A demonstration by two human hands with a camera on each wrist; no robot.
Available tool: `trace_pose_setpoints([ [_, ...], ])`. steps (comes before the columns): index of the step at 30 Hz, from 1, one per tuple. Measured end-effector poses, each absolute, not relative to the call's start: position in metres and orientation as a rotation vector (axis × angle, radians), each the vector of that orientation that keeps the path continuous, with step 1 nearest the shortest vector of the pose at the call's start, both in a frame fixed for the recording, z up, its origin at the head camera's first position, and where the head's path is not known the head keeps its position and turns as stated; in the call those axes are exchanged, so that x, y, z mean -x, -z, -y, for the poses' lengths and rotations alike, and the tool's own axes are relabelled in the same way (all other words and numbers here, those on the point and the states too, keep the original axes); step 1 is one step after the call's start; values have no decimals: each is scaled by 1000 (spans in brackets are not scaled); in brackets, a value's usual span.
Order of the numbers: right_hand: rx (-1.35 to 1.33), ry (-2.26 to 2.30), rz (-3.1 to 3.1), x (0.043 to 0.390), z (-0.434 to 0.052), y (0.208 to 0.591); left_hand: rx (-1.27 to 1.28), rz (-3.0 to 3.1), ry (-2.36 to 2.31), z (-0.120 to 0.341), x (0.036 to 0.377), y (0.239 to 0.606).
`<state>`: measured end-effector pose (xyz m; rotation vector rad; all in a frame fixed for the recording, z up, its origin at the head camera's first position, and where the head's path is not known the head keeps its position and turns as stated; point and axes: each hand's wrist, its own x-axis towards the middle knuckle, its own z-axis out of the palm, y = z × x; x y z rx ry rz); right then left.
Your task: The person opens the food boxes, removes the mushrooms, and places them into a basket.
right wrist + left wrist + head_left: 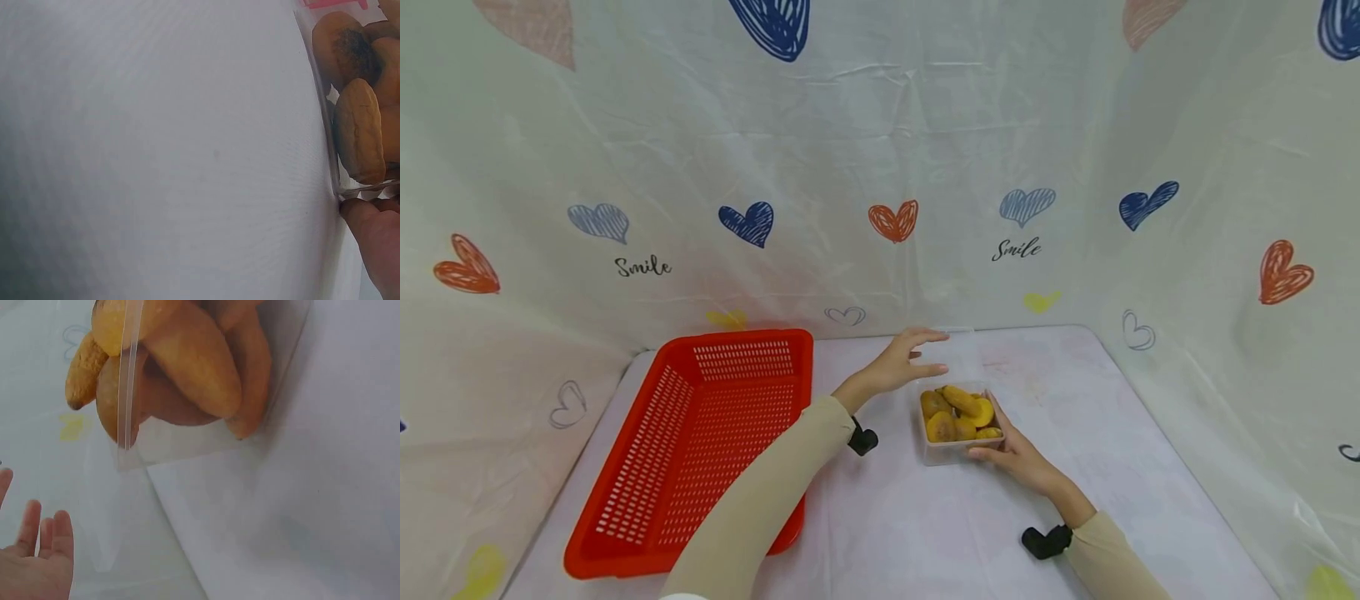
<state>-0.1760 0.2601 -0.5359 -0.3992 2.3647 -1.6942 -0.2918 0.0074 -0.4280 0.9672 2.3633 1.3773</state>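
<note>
A clear plastic box (951,454) of yellow-brown food pieces (958,412) stands on the white table (1075,392). My right hand (1011,454) grips its near right corner, fingers along the front wall and thumb up the side; the right wrist view shows a fingertip (375,237) pressed to the box (328,144). The box's clear lid (966,354) stands raised behind it. My left hand (910,358) is spread open beside the lid. In the left wrist view the straight fingers (37,562) lie a little apart from the lid (119,494), below the food (187,362).
A red slotted basket (737,336) lies on the left side of the table, under my left forearm. A heart-printed white sheet rises along the table's far and side edges. Bare tabletop (156,156) lies in front of and to the right of the box.
</note>
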Motion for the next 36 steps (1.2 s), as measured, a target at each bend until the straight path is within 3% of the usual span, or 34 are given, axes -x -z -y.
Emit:
trace_pose_setpoints([
  [6, 407, 1715, -2352, 177, -260, 537, -1184, -2304, -1210, -19, 282, 431],
  [36, 394, 1697, -2352, 174, -261, 535, -1277, -2314, -982, -45, 270, 453],
])
